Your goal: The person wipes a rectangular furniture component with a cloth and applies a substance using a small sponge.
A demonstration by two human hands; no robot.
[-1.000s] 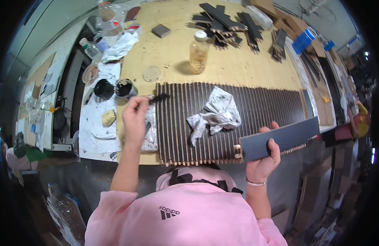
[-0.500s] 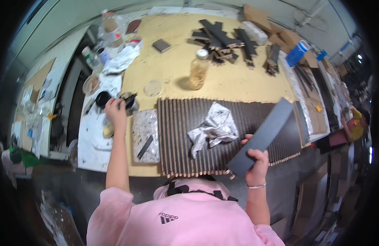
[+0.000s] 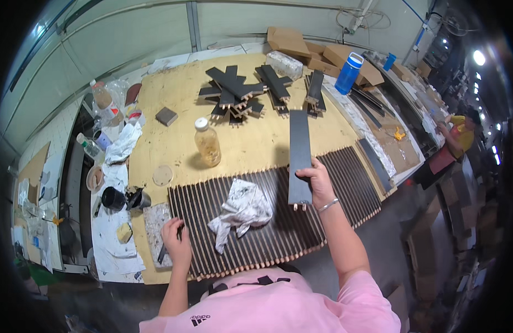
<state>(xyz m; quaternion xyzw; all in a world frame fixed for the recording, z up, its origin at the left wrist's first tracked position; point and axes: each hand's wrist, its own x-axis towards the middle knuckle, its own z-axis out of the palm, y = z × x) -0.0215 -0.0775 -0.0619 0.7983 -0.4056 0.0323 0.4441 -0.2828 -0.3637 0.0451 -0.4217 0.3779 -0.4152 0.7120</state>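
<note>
Right hand (image 3: pixel 318 186): grasping a flat, dark-grey rectangular plank (image 3: pixel 299 139) near its lower end, thumb pressed on the broad face, fingers behind

Plank's place: held seemingly above a ribbed row of narrow dark strips with pale pegs (image 3: pixel 348 186), long side pointing away from the person, pale pegs at the near end

Left hand (image 3: pixel 177 244): curled, seemingly pinching a small black object (image 3: pixel 180 230) too hidden to identify; near the row's left end, beside a speckled grey rectangular slab (image 3: pixel 155 217)

Crumpled white, dark-stained cloth (image 3: pixel 242 208): lying on the row, between the two hands

Round black cup (image 3: pixel 113 198): left of the row, well apart from the plank

Step in hand: judged by the pose, the plank is presented face toward the person, with the left hand apart from it; whether for checking or surface work I cannot tell

Next move: bringing the black object to the plank would call for a steady right grip, with the pegged end kept clear of the cloth
</note>
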